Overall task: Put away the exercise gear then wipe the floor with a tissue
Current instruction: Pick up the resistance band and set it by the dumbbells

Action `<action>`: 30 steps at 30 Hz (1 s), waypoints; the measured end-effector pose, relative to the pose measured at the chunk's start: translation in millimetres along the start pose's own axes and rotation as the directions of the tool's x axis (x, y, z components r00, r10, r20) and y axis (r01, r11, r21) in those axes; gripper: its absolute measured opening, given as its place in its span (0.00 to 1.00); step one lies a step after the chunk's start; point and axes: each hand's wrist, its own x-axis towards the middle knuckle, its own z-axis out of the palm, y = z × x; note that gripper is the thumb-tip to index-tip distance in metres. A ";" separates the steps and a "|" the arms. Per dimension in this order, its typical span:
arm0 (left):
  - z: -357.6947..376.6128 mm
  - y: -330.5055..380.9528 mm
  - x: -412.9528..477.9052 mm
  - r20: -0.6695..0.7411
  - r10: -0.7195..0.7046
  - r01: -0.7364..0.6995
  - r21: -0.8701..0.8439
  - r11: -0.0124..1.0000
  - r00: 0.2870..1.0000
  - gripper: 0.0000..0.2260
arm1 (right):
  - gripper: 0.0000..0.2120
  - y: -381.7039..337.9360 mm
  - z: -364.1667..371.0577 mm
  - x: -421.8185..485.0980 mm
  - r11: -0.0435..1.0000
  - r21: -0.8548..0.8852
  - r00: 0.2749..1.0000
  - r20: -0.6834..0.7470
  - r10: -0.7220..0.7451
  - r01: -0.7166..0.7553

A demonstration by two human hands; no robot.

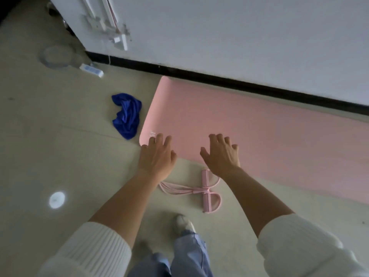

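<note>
Hands, left hand [156, 154] and right hand [221, 154], spread over pink mat [249, 124].

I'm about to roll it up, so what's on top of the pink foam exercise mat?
Only both hands: the left hand at the pink foam exercise mat's corner, the right hand at its near edge. What lies beneath the mat is hidden.

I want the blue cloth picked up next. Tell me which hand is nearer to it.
Left. The left hand is spread over the pink mat's near corner, just right of the blue cloth. The right hand is farther right along the mat's edge.
</note>
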 end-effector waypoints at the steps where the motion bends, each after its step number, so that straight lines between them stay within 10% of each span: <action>1: 14.9 -9.8 4.7 0.012 0.037 -0.037 0.008 0.999 0.999 0.17 | 0.21 -2.3 15.3 3.4 0.999 0.023 0.999 -0.001 0.032 -0.032; 12: 316.4 -94.2 15.2 0.257 0.138 -0.130 -0.048 0.990 0.957 0.17 | 0.23 21.2 325.5 -12.7 0.906 0.118 0.905 0.191 0.380 -0.406; 21: 536.8 -158.5 72.4 0.122 0.453 -0.467 0.133 0.874 0.883 0.20 | 0.21 61.8 527.6 58.9 0.963 0.012 0.963 0.016 0.268 -0.268; 30: 603.9 -194.5 68.7 -0.121 -0.145 0.140 -0.048 0.989 0.982 0.26 | 0.35 82.8 573.3 79.5 0.900 0.111 0.894 -0.116 0.433 -0.422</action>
